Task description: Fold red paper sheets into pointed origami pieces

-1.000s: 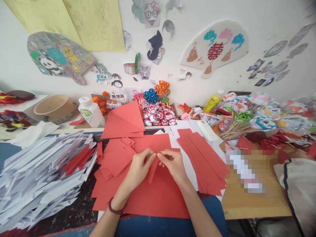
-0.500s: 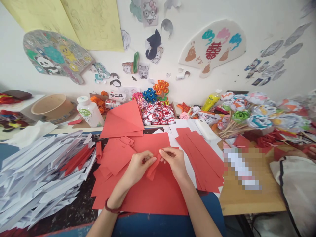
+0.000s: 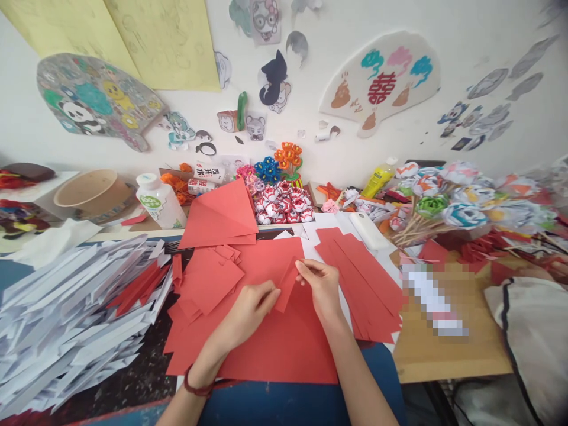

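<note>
Red paper strip [image 3: 288,286] over the large red sheet [image 3: 284,355], upper end pinched in the right hand [image 3: 322,285]; left hand [image 3: 251,310] curled with its thumb at the lower left edge, can't tell if gripping. Probably light, thin, easily creased, best taken by its edges. Dark tabletop [image 3: 153,349] underneath, folded white strips [image 3: 75,313] left, flowers [image 3: 465,216] right, white wall [image 3: 355,23] with drawings behind.

A paper-craft workspace
Folded white strips [image 3: 80,313] lie left of the large red sheet [image 3: 284,358], paper flowers [image 3: 465,216] crowd beyond its right side, and decorated fans [image 3: 379,86] and cartoon cutouts [image 3: 274,71] dot the wall [image 3: 350,23] behind it.
</note>
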`<state>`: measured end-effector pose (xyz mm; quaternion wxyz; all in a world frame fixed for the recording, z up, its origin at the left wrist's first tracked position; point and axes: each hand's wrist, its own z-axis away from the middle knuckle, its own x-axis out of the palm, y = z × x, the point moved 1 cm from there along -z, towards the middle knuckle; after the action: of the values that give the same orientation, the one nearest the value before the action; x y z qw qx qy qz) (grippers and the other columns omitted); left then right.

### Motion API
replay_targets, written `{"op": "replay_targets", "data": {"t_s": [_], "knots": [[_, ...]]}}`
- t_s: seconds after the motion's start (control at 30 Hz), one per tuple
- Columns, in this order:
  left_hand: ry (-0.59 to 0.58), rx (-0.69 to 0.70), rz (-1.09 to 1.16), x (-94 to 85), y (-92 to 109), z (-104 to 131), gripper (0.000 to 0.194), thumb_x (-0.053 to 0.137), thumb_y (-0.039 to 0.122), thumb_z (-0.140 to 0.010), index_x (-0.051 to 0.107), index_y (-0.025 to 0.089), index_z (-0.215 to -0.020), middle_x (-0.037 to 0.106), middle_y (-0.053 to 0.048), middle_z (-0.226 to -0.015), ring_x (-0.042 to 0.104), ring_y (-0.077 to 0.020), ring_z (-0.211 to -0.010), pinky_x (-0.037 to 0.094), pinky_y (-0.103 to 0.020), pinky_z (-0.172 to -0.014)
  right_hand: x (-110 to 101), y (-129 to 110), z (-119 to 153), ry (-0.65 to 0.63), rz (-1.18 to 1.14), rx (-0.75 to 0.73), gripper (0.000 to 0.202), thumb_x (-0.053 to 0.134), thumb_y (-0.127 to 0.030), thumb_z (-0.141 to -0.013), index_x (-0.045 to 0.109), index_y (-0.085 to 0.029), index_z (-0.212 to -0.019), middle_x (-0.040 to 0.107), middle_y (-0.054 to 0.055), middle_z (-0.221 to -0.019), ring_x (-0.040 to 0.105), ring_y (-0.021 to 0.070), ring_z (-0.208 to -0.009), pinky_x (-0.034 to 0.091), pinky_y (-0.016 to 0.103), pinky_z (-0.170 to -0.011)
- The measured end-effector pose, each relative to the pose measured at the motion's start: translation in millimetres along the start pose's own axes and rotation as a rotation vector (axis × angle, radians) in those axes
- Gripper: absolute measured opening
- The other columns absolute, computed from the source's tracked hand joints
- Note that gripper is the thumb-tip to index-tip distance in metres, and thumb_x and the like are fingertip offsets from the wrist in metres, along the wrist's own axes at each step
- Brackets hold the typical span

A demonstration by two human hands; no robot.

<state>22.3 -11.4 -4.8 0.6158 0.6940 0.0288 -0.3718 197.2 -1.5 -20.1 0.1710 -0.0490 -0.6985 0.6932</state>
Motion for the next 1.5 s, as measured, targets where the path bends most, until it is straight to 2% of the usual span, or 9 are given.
{"op": "replay_targets", "data": {"t_s": [0.33,0.47,0.63,0.73,0.87,1.03,1.23,1.37,1.5], "knots": [[0.035,-0.030,0.112,9.5,-2,0,0.046,0.035,0.043,-0.098,0.042,0.019,-0.059,0.051,0.003,-0.054,0.046,-0.0107,-0.050,0.034,-0.024,-0.056,-1,0,-2,-0.004,-0.023,-0.006,0.023,0.075,-0.039,-0.075,0.071,-0.017,-0.070,0.059,0.000,-0.054,0.052,0.0133,-0.051,0.042,0.027,-0.052],[-0.007,-0.028,0.273,6.9,-3,1,0.042,0.040,0.044,-0.097,0.046,0.019,-0.064,0.054,0.002,-0.060,0.051,-0.0116,-0.058,0.038,-0.023,-0.059,-1,-4,-1,-0.166,-0.071,0.037,0.032,0.068,-0.048,-0.080,0.071,-0.017,-0.075,0.061,0.002,-0.061,0.053,0.0140,-0.056,0.042,0.027,-0.055],[-0.064,-0.042,0.426,5.1,1,3,0.041,0.038,0.045,-0.097,0.049,0.019,-0.068,0.053,0.002,-0.062,0.051,-0.0116,-0.060,0.041,-0.024,-0.062,2,-13,6,-0.492,-0.171,0.129,0.051,0.064,-0.062,-0.078,0.071,-0.021,-0.107,0.072,0.009,-0.089,0.065,0.0227,-0.083,0.050,0.034,-0.073],[-0.089,-0.028,0.395,4.0,2,3,0.045,0.033,0.047,-0.098,0.049,0.018,-0.067,0.053,0.002,-0.063,0.051,-0.0119,-0.061,0.041,-0.024,-0.063,1,-11,7,-0.515,-0.159,0.097,0.052,0.070,-0.061,-0.074,0.072,-0.021,-0.108,0.073,0.010,-0.095,0.066,0.0258,-0.093,0.050,0.038,-0.083],[0.061,0.020,0.122,0.5,4,-1,0.038,0.036,0.047,-0.097,0.055,0.018,-0.082,0.060,0.000,-0.075,0.054,-0.0138,-0.066,0.040,-0.025,-0.064,0,-4,4,-0.396,-0.106,0.039,0.048,0.074,-0.053,-0.074,0.072,-0.021,-0.109,0.074,0.009,-0.094,0.067,0.0268,-0.096,0.050,0.041,-0.089],[0.181,0.064,-0.031,0.8,8,-6,0.031,0.060,0.041,-0.088,0.052,0.025,-0.114,0.066,-0.001,-0.098,0.061,-0.0163,-0.084,0.043,-0.025,-0.070,1,-1,4,-0.367,-0.061,0.009,0.037,0.077,-0.043,-0.075,0.073,-0.021,-0.105,0.074,0.009,-0.100,0.068,0.0264,-0.097,0.051,0.040,-0.089],[0.173,0.005,0.061,-0.9,-5,-8,0.018,0.053,0.037,-0.092,0.056,0.025,-0.105,0.068,0.001,-0.092,0.063,-0.0138,-0.079,0.044,-0.023,-0.066,2,-2,6,-0.417,-0.001,0.049,0.033,0.069,-0.043,-0.083,0.073,-0.019,-0.105,0.073,0.008,-0.098,0.067,0.0254,-0.096,0.051,0.039,-0.088],[0.362,-0.022,-0.092,-2.1,-11,-8,0.018,0.049,0.034,-0.093,0.057,0.021,-0.102,0.066,-0.003,-0.098,0.061,-0.0160,-0.083,0.043,-0.026,-0.070,6,-2,8,-0.479,0.083,0.062,0.030,0.061,-0.044,-0.087,0.073,-0.017,-0.092,0.071,0.005,-0.084,0.065,0.0220,-0.083,0.052,0.033,-0.074],[0.481,-0.049,-0.192,-0.9,-9,-11,0.018,0.051,0.036,-0.091,0.059,0.020,-0.087,0.066,0.000,-0.083,0.058,-0.0153,-0.073,0.040,-0.026,-0.068,8,-4,11,-0.520,0.144,0.091,0.032,0.059,-0.044,-0.087,0.068,-0.016,-0.074,0.065,0.002,-0.071,0.061,0.0167,-0.068,0.049,0.027,-0.062]]}}
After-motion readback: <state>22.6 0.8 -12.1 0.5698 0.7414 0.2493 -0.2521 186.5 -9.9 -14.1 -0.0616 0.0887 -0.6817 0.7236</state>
